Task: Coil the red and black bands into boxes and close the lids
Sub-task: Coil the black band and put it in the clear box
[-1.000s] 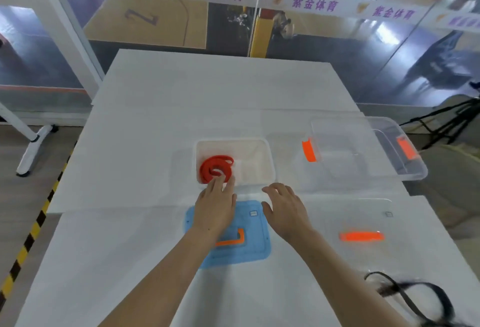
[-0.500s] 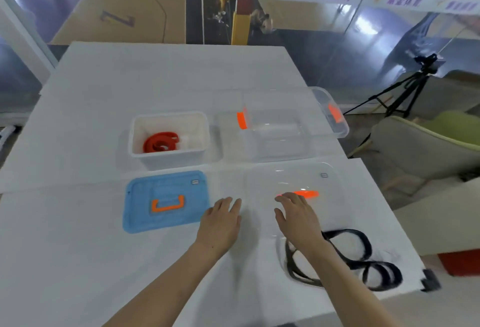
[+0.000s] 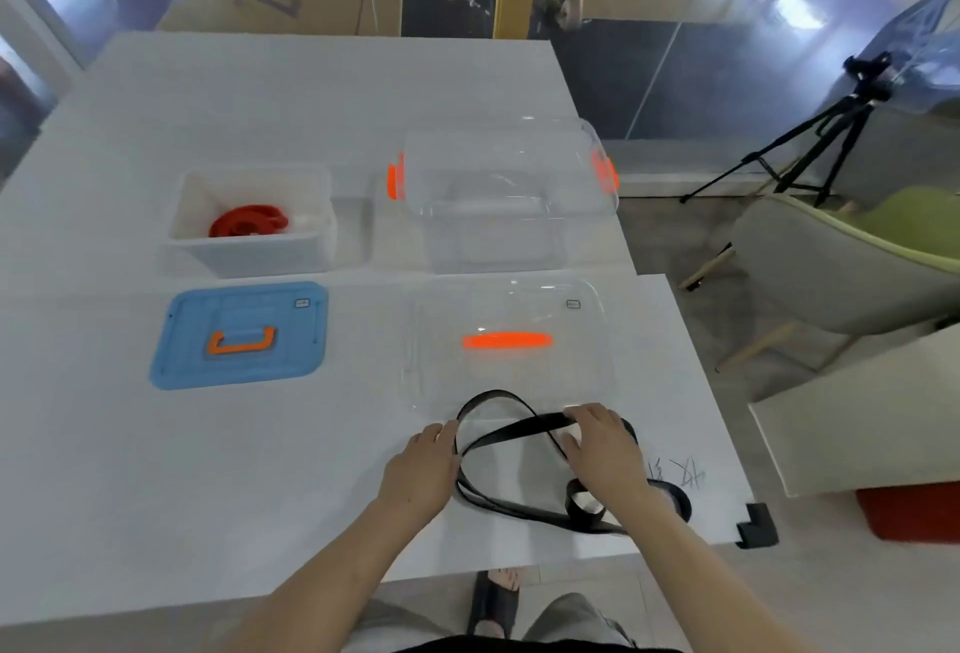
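Both hands are working at the black band [image 3: 524,428] near the front edge of the white table [image 3: 156,496]. The right hand [image 3: 605,452] is curling its fingers over one strand and appears to be holding it against the thumb. The left hand [image 3: 423,465] is lying flatter, fingertips touching the band's left loop, and I cannot tell whether it is pinching. The band is sprawling in loose crossed loops, its far loop seeming to lie over the near edge of the clear lid [image 3: 571,372]. It is looking thin, light and floppy, and is likely to spring open when released, so taking hold at one end and winding flat turns seems wisest. Beyond the lid, the clear box [image 3: 493,247] is standing open. To its left the red band [image 3: 249,222] is already sitting coiled in the white box [image 3: 249,260], with the blue lid [image 3: 296,340] lying off, just in front.
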Demonstrator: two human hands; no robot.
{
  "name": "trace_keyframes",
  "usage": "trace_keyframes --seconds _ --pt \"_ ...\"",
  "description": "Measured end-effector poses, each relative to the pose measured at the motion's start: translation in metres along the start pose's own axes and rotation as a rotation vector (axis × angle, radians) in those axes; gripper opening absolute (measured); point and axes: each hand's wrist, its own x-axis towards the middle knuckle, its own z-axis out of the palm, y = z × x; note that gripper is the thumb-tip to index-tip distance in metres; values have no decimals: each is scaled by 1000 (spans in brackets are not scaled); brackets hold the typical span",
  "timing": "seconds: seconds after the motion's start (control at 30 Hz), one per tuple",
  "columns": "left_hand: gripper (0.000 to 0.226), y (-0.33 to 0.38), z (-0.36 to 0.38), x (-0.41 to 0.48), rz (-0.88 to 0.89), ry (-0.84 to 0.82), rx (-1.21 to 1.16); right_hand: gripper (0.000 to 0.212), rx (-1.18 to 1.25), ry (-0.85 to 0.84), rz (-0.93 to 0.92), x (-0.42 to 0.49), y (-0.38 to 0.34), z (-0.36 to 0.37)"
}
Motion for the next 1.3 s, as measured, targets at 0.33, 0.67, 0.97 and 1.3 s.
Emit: trace_keyframes --seconds 0.33,0.67,0.97,1.3 --pt "57 46 17 30 11 23 73 43 163 1 358 16 82 5" --pt "51 52 4 21 14 64 44 8 421 161 320 9 85 -18" --pt "41 102 -91 -3 197 236 -417 13 722 146 -116 -19 3 -141" --pt "47 145 -158 -50 355 267 -857 16 948 198 -297 -15 -75 -233"
